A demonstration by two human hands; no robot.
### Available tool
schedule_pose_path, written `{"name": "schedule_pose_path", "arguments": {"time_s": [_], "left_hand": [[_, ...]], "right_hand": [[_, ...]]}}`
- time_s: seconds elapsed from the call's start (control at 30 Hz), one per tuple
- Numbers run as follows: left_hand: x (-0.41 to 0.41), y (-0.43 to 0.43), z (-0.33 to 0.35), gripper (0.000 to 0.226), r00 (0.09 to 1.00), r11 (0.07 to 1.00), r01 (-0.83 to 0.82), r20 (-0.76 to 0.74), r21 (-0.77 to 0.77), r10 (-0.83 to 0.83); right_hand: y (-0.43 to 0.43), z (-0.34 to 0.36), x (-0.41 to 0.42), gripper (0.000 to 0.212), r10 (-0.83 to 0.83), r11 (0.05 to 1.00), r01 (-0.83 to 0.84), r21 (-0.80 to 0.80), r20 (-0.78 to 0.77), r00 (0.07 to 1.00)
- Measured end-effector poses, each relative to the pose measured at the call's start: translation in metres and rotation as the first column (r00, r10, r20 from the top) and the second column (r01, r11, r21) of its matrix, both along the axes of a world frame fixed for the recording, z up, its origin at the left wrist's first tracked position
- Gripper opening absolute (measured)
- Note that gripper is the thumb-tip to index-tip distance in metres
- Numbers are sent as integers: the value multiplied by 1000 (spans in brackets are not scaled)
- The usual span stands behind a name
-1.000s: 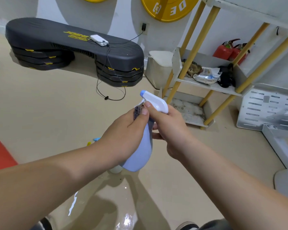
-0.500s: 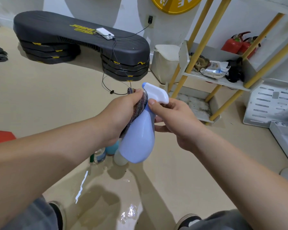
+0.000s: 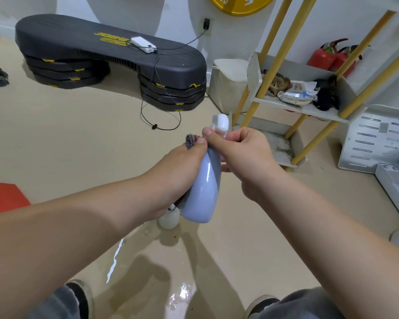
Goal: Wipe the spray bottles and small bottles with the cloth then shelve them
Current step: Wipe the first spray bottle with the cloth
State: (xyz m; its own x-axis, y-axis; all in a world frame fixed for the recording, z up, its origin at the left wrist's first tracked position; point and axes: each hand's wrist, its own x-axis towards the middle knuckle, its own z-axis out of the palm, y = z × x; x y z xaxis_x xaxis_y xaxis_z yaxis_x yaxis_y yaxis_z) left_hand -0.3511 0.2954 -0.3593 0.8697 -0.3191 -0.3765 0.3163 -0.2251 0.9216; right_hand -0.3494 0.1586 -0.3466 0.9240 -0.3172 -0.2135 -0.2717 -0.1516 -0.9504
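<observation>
Thumb and curled fingers of the right hand [image 3: 244, 155] pinch the neck of a pale lilac plastic spray bottle [image 3: 204, 192], just under its white trigger head [image 3: 220, 122]. The left hand [image 3: 182, 171] curls round a grey knitted cloth [image 3: 190, 140], pressing it against the bottle's side. The bottle hangs between both hands above the glossy beige floor [image 3: 78, 146], well apart from the yellow-legged white shelf [image 3: 306, 110].

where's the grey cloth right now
Head view, centre: the grey woven cloth is gripped in the left hand, pressed against the pale blue plastic spray bottle that the right hand holds.
</observation>
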Motion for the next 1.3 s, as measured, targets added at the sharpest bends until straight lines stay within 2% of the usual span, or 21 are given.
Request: {"name": "schedule_pose_path", "arguments": {"time_s": [0.1, 0.27, 0.33, 0.4, 0.47, 0.53, 0.63, 0.7, 0.77, 0.93, 1.1, 1.3], "left_hand": [[2, -1, -2, 39, 999, 999, -23, -31, -24, 22], [6, 5, 3, 32, 995, 997, 64, 75, 34, -66], [7, 10, 2, 39, 987, 995, 100, 125, 27, -102], [10, 14, 1, 51, 988, 998, 58, 141, -8, -57], [14, 17, 1, 49, 987, 1000, 10, 158, -5, -9], [16, 18, 1, 46, 990, 1000, 18, 138, 7, -19], [18, 17, 4, 52, 996, 995, 82, 49, -53, -80], [18, 17, 9, 56, 994, 987, 112, -7, -117, -114], [19, 18, 11, 58, 987, 977, 149, -39, -155, -157], [20, 20, 7, 54, 981, 979, 196, 6, -63, -196], [20, 20, 2, 56, 992, 992, 123, 27, -6, -123], [16, 10, -3, 51, 997, 998, -63, 46, -1, 63]], "right_hand": [[2, 1, 0, 49, 20, 1000, -20, -5, -32, 999], [-2, 8, -5, 33, 161, 987, -157, 41, -102, 982], [-2, 12, -10, 20, 217, 975, -211, 74, -80, 973], [-2, 16, -14, 9, 308, 951, -306, 48, -61, 949], [-2, 18, -16, 11, 350, 937, -348, 41, -48, 936], [-5, 18, -13, 12, 231, 973, -230, 33, -32, 972], [-16, 13, -5, 50, 62, 997, -65, -45, -69, 996], [-21, 10, -4, 60, 133, 991, -131, 19, -134, 982], [-20, 8, -8, 44, 246, 965, -229, 126, -150, 957], [-28, 7, -12, 21, 277, 952, -260, 165, -93, 956], [-26, 4, -12, 26, 318, 946, -313, 82, -57, 946], [-21, -1, -6, 29, 242, 970, -241, -42, 12, 970]]}}
